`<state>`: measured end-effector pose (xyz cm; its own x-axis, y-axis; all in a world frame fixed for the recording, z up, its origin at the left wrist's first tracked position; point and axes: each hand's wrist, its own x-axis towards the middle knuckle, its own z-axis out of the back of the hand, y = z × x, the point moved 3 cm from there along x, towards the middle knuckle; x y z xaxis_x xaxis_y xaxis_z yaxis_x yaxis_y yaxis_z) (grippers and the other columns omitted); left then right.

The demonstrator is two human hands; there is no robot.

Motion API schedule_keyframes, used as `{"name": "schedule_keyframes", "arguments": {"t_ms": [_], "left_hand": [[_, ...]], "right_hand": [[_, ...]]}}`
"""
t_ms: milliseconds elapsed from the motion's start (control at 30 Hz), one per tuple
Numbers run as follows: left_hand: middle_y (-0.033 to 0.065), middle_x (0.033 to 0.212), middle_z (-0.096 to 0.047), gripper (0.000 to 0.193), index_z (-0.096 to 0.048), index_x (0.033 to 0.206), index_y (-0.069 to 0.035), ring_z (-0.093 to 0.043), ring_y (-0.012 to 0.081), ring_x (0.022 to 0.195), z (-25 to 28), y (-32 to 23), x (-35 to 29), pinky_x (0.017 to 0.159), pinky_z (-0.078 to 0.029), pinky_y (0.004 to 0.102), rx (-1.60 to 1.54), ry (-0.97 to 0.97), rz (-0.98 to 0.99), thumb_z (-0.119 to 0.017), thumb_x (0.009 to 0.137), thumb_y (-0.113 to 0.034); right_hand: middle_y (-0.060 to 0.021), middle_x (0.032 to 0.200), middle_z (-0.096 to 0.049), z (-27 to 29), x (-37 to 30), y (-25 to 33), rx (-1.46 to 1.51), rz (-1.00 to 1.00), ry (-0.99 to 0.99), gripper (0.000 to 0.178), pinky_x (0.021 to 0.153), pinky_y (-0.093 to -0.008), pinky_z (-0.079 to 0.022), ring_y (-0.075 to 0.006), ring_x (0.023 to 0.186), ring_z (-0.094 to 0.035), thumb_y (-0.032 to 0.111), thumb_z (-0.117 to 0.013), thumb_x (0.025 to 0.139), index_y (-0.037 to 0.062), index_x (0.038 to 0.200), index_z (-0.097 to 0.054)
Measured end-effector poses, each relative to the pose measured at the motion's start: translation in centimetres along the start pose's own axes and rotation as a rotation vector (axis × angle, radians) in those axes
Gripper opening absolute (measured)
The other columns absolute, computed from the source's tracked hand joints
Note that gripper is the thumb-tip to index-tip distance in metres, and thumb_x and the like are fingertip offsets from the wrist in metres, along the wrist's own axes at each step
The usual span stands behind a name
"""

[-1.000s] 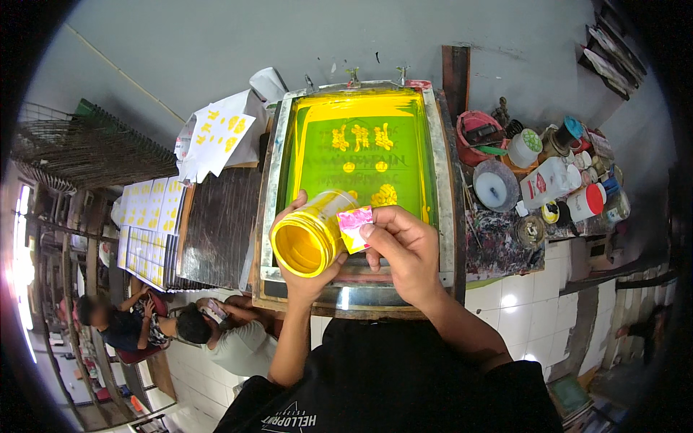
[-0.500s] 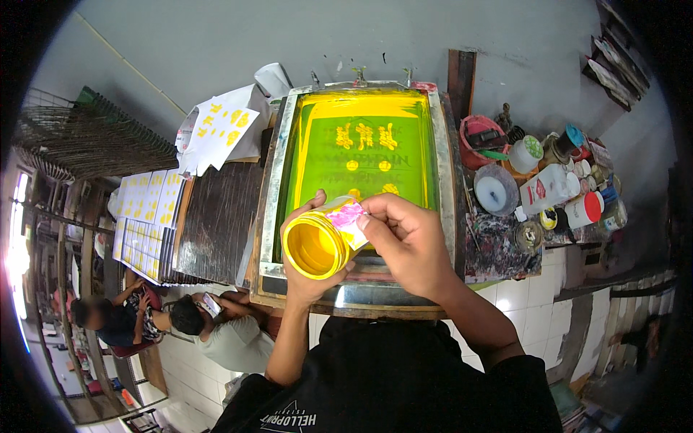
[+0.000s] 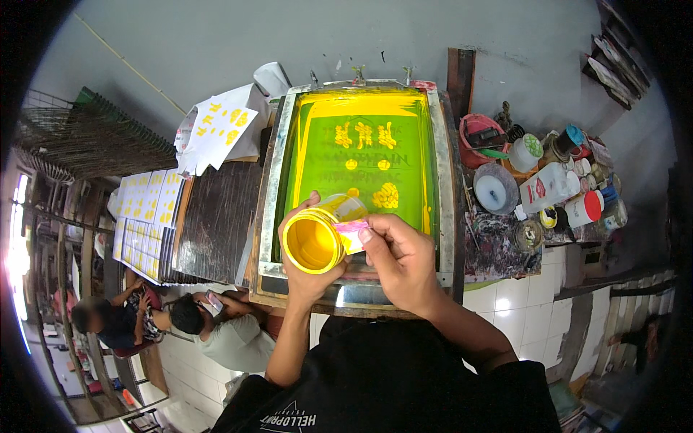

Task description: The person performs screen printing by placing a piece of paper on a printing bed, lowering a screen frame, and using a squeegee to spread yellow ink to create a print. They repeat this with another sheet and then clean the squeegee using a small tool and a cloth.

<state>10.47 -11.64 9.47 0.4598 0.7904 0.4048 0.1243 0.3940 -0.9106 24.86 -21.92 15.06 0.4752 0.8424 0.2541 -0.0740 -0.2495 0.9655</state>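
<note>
A yellow-smeared ink jar (image 3: pixel 315 242) is in my left hand (image 3: pixel 309 287), its open mouth tipped toward me. Yellow ink coats the inside. My right hand (image 3: pixel 404 263) pinches a small card (image 3: pixel 352 237) between thumb and fingers. The card is stained pink and yellow, and it lies against the jar's rim. Both hands are above the near part of a screen-printing frame (image 3: pixel 447 224). Its green mesh (image 3: pixel 328 166) shows yellow shapes, with thick yellow ink along the far edge and sides.
Printed sheets (image 3: pixel 224 126) lie at left, near a stack of racked prints (image 3: pixel 148 206). At right, a paint-stained table (image 3: pixel 498 260) bears a red bucket (image 3: pixel 473 153), a grey bowl (image 3: pixel 496 191) and several bottles. Two people sit at lower left.
The card has turned and shifted slightly down along the jar's rim, showing less of its pink face. My right hand has moved slightly lower with it. The jar stays in my left hand.
</note>
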Motion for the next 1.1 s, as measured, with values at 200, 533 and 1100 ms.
{"name": "schedule_keyframes", "arguments": {"t_ms": [200,533,1100], "left_hand": [[0.0212,0.153,-0.044,0.095,-0.037,0.147,-0.001,-0.048,0.0307,0.140,0.0,0.3,-0.2,0.119,-0.038,0.0463,-0.048,0.012,0.031,-0.084,0.065,-0.003],[0.0247,0.152,-0.045,0.098,-0.038,0.146,-0.003,-0.043,0.0352,0.145,0.1,0.0,-0.1,0.121,-0.034,0.0500,-0.193,0.039,0.031,-0.090,0.062,-0.007],[0.0227,0.154,-0.042,0.094,-0.037,0.147,-0.001,-0.045,0.0330,0.143,-0.3,0.4,-0.3,0.121,-0.035,0.0480,0.003,-0.021,-0.043,-0.083,0.066,0.000]], "right_hand": [[0.0011,0.080,-0.063,0.7,0.6,-1.3,0.462,-0.357,0.082,0.019,0.056,-0.0210,-0.041,-0.0027,0.065,-0.051,0.014,-0.062,0.104,-0.0026,0.113,-0.066],[-0.0039,0.089,-0.069,0.9,2.0,0.4,0.252,-0.221,0.152,0.017,0.066,-0.0252,-0.049,-0.0076,0.073,-0.060,0.011,-0.063,0.102,-0.0038,0.111,-0.065],[0.0020,0.080,-0.062,0.0,-0.4,-1.9,0.480,-0.407,0.056,0.017,0.057,-0.0213,-0.040,-0.0035,0.065,-0.051,0.014,-0.062,0.104,-0.0007,0.111,-0.065]]}}
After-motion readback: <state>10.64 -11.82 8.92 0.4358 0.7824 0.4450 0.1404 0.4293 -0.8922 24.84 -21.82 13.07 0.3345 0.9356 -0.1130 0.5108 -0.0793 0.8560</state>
